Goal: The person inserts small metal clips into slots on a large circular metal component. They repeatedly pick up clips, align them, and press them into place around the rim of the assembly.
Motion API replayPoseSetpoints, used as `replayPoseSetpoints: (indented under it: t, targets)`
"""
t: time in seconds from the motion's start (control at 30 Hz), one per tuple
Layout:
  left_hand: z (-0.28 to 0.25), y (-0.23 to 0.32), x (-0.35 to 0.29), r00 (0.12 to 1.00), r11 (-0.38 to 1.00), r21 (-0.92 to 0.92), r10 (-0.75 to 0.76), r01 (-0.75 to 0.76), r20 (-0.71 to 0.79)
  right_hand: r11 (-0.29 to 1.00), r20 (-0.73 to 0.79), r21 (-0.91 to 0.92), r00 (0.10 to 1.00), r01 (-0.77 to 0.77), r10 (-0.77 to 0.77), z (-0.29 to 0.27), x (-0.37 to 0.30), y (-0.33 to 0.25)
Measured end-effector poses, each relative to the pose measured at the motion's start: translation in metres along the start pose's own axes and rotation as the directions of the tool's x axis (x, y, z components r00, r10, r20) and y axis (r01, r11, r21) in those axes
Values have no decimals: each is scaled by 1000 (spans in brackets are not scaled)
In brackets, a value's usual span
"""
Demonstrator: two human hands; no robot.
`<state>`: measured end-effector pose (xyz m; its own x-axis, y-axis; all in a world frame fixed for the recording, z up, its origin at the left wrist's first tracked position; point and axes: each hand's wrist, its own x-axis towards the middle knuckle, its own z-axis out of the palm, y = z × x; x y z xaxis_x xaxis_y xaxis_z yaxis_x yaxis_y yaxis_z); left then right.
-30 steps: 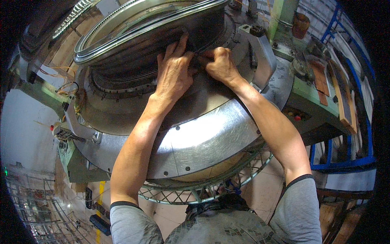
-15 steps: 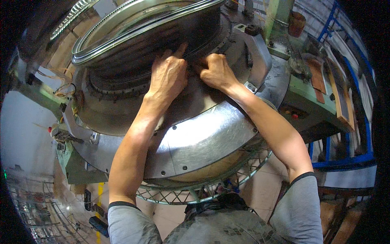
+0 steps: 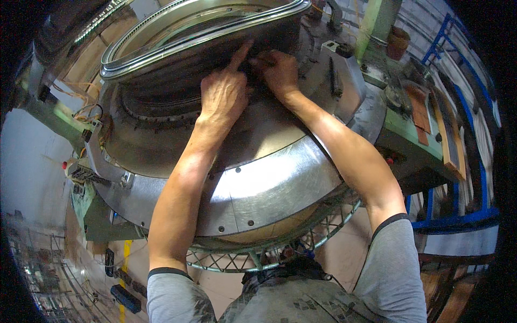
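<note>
A dark drum-like wall (image 3: 177,83) rises under a shiny metal ring (image 3: 207,39) on a large round machine. My left hand (image 3: 225,92) stretches its index finger up against this wall, while its other fingers curl under, partly hidden. Close to that fingertip, on the right, my right hand (image 3: 281,74) has its thumb and fingers drawn together at the wall. Whatever lies between them is too dark to make out. Both forearms reach over a bright steel ring plate (image 3: 269,185) with several bolt holes.
A grey metal bracket (image 3: 347,89) stands right of my right hand. Beyond it are a green machine table (image 3: 412,137) and a blue frame rack (image 3: 458,220). A green lattice ring (image 3: 226,262) curves below the plate, before my body. Thin wires (image 3: 86,113) hang at the left.
Both hands have moved up and farther along the dark wall. The right hand's fist has loosened into a pinch, and the left index finger points higher. The view has shifted slightly.
</note>
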<state>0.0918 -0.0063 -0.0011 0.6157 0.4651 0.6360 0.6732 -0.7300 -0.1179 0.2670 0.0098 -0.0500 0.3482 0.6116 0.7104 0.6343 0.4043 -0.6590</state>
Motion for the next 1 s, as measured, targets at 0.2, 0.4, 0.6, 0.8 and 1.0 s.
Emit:
replayPoseSetpoints:
  t: [0.2, 0.4, 0.6, 0.8, 1.0]
  targets:
    - [-2, 3, 0, 998, 999, -5, -34, 34, 46, 859, 192, -458, 969, 230, -157, -18, 22, 6]
    - [-4, 6, 0, 998, 999, -18, -41, 42, 48, 823, 266, -445, 929, 354, -256, -25, 35, 9]
    - [-1, -3, 1, 1000, 996, -85, 25, -25, -1, 824, 360, -517, 932, 231, -36, -24, 39, 5]
    - [1, -2, -1, 999, 998, -64, -23, 25, 35, 859, 387, -497, 917, 120, 96, -23, 35, 2]
    - [3, -8, -1, 999, 996, -77, 31, -33, -18, 469, 647, 509, 681, -721, 344, -30, 31, -4]
